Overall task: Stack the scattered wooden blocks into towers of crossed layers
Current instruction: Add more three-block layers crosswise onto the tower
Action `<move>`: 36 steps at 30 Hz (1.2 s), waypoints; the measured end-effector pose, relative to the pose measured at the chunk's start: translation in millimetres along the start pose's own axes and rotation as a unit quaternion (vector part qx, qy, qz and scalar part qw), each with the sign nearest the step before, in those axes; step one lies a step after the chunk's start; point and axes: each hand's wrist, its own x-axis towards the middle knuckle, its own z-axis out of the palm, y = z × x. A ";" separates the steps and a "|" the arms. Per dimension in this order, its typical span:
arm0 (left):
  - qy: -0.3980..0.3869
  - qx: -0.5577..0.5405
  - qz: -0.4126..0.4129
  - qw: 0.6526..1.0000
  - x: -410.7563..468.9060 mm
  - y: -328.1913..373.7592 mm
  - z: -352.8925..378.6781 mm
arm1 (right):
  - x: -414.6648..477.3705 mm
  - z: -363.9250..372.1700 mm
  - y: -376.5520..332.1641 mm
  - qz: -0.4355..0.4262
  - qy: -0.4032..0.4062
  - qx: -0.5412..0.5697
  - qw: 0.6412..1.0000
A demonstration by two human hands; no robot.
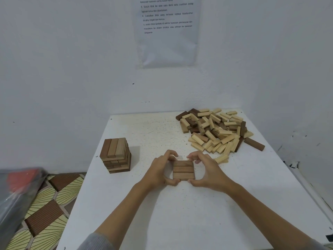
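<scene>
Inspecting from the head view. Finds a low square layer (183, 170) of brown blocks laid side by side at the middle of the worktop (180, 222), on the side nearest the person. Cannot tell whether another course lies beneath it.

Finds the left hand (159, 171) curled round the layer's left side and the right hand (207, 171) curled round its right side, with thumbs against the near edge and fingers hooked over the far edge. Sees no loose block in either. Judges this as squaring up: pressing the blocks flush to found a second tower.

Records a finished tower (116, 155) standing upright at the left of the worktop, well apart from the hands, with crossed courses down its side and three blocks across the top. Records the scattered pile (216, 130) of pale and dark blocks at the far right corner, with a single dark block (254, 144) lying just off its right edge and a pale block (221, 158) near the right hand.

Rates progress as early: one tower done, a second barely begun, most of the stock unstacked.

For the next move, expects a need to let go of the layer without nudging it, reach right to the pile, fetch blocks and lay them at right angles to those below, ends flush. Flags a risk of skewing the loose base on release.
</scene>
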 end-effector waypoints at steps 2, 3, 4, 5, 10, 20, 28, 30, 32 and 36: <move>-0.004 0.019 0.009 1.000 -0.5 4.3 -1.5 | -0.6 -1.2 -2.1 0.000 -0.004 0.010 1.000; -0.003 0.022 0.014 1.000 -2.1 6.6 -2.8 | -1.1 -1.7 -3.1 0.001 -0.004 0.016 1.000; 0.002 0.020 0.017 1.000 -4.4 9.4 -4.8 | -1.8 -2.2 -4.8 0.001 -0.002 0.022 1.000; 0.009 0.015 0.017 1.000 -7.0 12.3 -7.6 | -2.3 -2.8 -7.3 0.000 0.000 0.030 1.000; 0.046 -0.011 0.018 0.999 -21.2 28.5 -32.4 | 0.4 -7.7 -32.4 -0.015 0.011 0.086 0.996; 0.113 -0.003 0.033 0.993 -50.7 44.3 -112.8 | 32.7 1.3 -105.7 -0.106 0.010 0.141 0.984; 0.123 0.003 0.006 0.992 -69.6 15.5 -173.1 | 71.5 38.0 -155.0 -0.137 0.015 0.130 0.982; 0.120 0.023 0.000 0.993 -73.0 3.7 -184.1 | 80.4 49.1 -162.6 -0.140 0.012 0.122 0.983; 0.117 0.035 -0.009 0.993 -76.2 -7.4 -193.0 | 88.1 60.1 -168.0 -0.145 0.012 0.111 0.983; 0.114 0.038 -0.031 0.992 -79.4 -25.3 -204.6 | 101.5 78.0 -174.8 -0.144 0.011 0.094 0.985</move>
